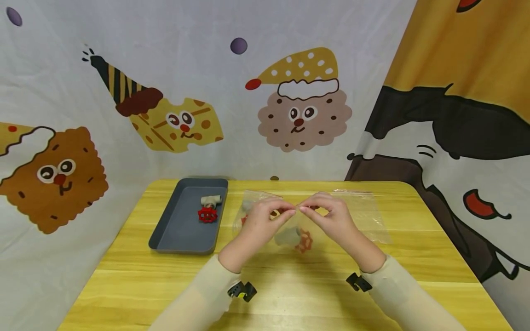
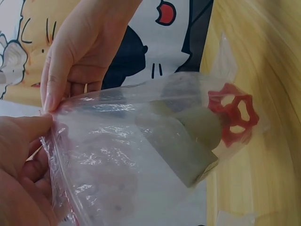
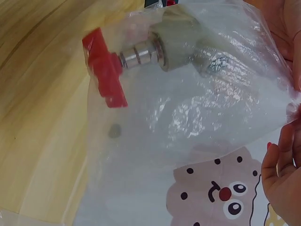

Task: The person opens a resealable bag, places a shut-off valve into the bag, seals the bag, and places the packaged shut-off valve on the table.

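**Where the left hand (image 1: 265,219) and right hand (image 1: 334,216) meet, a clear plastic zip bag (image 2: 103,157) is pinched at its edge**

While the fingertips of both hands nearly touch, thumb and forefinger of each are closed together on the zip edge of the bag; remaining fingers curled inward. Bag hangs below them, in front of the person, over a yellow wood-grain table (image 1: 290,294). Whether its bottom touches the table: cannot tell.

Inside the bag: a grey, tube-bodied valve (image 2: 197,141) with a red, scalloped handwheel (image 2: 230,116), lying at the end away from the fingers. Right wrist view shows a silvery metal stem (image 3: 137,54) between wheel and body.

Beside the left hand, partly hidden by it, a second transparent bag (image 1: 250,202) with grey and red contents. Beyond the right hand, a flat transparent bag (image 1: 364,215) on the table.

Left side: dark grey rectangular tray (image 1: 180,225); near its right wall, a pale grey valve with a red wheel (image 1: 210,205). Cream sleeves (image 1: 194,296) on both arms, a small black device (image 1: 359,282) at each wrist. Behind, a white cloth (image 1: 186,32) printed with cartoon food.
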`<action>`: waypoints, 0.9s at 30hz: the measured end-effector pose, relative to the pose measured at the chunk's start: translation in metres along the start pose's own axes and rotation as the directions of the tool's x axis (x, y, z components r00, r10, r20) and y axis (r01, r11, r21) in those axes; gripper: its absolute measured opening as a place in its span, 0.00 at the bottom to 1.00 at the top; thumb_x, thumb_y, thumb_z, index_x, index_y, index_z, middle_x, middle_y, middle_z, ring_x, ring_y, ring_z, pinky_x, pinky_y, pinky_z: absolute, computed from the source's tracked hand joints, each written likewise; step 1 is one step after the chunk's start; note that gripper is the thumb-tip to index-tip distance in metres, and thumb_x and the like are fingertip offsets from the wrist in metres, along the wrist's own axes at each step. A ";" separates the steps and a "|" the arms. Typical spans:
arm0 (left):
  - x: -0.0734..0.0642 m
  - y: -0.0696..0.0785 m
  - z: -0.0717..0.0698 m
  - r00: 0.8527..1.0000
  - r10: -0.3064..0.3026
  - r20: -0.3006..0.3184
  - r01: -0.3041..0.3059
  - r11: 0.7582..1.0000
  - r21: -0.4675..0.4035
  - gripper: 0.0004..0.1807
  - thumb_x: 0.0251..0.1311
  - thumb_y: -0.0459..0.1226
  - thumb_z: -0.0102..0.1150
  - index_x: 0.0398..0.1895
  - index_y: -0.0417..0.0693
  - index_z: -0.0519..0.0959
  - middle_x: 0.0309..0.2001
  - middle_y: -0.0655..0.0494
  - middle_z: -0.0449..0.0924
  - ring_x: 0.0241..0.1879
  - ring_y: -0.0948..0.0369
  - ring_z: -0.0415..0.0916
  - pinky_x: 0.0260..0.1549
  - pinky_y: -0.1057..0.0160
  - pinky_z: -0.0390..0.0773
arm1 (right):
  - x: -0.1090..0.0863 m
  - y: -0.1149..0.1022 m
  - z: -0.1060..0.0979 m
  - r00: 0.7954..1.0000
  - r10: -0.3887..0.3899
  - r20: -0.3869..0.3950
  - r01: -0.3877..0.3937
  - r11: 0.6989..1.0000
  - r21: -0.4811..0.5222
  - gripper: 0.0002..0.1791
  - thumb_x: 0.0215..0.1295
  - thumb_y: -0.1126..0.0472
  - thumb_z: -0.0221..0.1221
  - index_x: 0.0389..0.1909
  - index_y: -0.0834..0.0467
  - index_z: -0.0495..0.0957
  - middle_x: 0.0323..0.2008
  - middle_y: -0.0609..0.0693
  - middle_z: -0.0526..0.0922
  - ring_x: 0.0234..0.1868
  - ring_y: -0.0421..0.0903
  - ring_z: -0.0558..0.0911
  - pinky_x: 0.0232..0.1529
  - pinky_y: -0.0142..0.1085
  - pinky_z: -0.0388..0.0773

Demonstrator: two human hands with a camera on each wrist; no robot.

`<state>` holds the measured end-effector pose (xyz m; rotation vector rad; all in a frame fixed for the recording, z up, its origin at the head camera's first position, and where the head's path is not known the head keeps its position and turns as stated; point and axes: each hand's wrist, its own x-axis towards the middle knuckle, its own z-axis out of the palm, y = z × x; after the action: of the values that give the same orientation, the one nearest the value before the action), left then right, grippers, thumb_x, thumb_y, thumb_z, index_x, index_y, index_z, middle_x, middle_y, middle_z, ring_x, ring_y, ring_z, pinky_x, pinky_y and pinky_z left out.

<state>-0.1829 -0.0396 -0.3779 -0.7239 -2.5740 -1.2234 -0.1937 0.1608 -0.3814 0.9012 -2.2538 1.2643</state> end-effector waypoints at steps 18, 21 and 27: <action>-0.003 0.003 0.001 0.985 0.151 -0.084 -0.136 0.977 0.164 0.09 0.63 0.44 0.58 0.38 0.54 0.85 0.38 0.63 0.83 0.38 0.67 0.78 0.37 0.69 0.78 | 0.007 -0.030 -0.001 1.000 -0.020 0.002 0.020 0.999 -0.036 0.02 0.55 0.73 0.63 0.30 0.68 0.83 0.27 0.56 0.84 0.29 0.46 0.77 0.33 0.26 0.73; -0.004 0.002 0.002 0.984 0.154 -0.094 -0.137 0.977 0.164 0.09 0.62 0.44 0.59 0.38 0.54 0.85 0.38 0.63 0.84 0.40 0.66 0.79 0.40 0.68 0.79 | 0.010 -0.044 -0.004 1.000 -0.028 0.006 0.028 0.999 -0.037 0.02 0.55 0.73 0.63 0.29 0.69 0.82 0.26 0.56 0.84 0.28 0.47 0.77 0.32 0.27 0.73; -0.005 0.000 0.004 0.969 0.206 -0.137 -0.186 0.972 0.142 0.04 0.59 0.39 0.63 0.35 0.52 0.85 0.34 0.62 0.84 0.35 0.67 0.78 0.36 0.68 0.78 | 0.006 -0.032 0.000 0.999 -0.033 0.010 0.034 0.999 -0.026 0.02 0.56 0.72 0.63 0.30 0.68 0.83 0.27 0.56 0.84 0.29 0.46 0.77 0.32 0.30 0.74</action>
<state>-0.1784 -0.0382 -0.3828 -0.8037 -2.3679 -1.0021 -0.1755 0.1464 -0.3588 0.9336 -2.2478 1.2159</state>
